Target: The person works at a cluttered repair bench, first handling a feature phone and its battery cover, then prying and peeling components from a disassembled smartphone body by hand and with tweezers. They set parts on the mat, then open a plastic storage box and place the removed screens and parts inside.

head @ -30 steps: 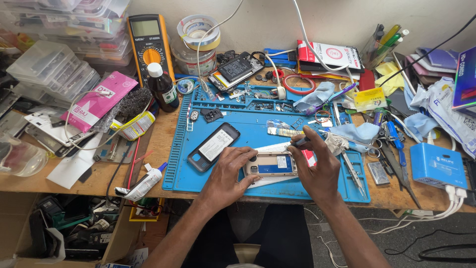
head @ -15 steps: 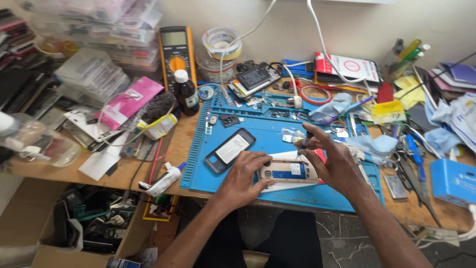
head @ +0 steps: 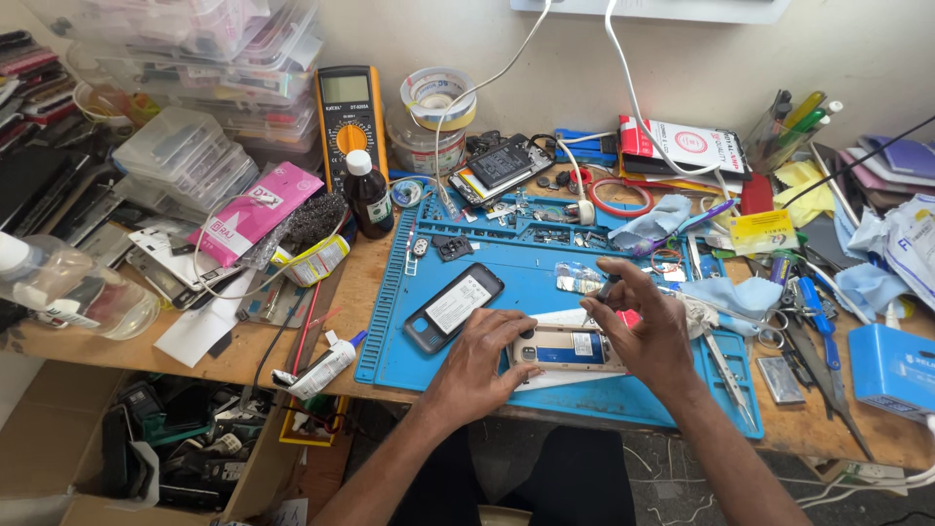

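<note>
1. The opened phone with a gold-and-white inside (head: 563,348) lies flat near the front edge of the blue silicone work mat (head: 506,253).
2. The left hand (head: 487,356) presses on its left end, fingers spread.
3. The right hand (head: 645,326) pinches a thin dark tool (head: 606,288) above its right end.
4. A black back cover with a white label (head: 454,307) lies just left.
5. Both hands sit as they did half a second ago; only the view has shifted.

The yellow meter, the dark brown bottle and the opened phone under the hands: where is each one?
Yellow meter (head: 349,115), head view, on its round dial.
Dark brown bottle (head: 370,200), head view, on its body below the white cap.
Opened phone (head: 563,348), head view, on its exposed inside between the two hands.
</note>
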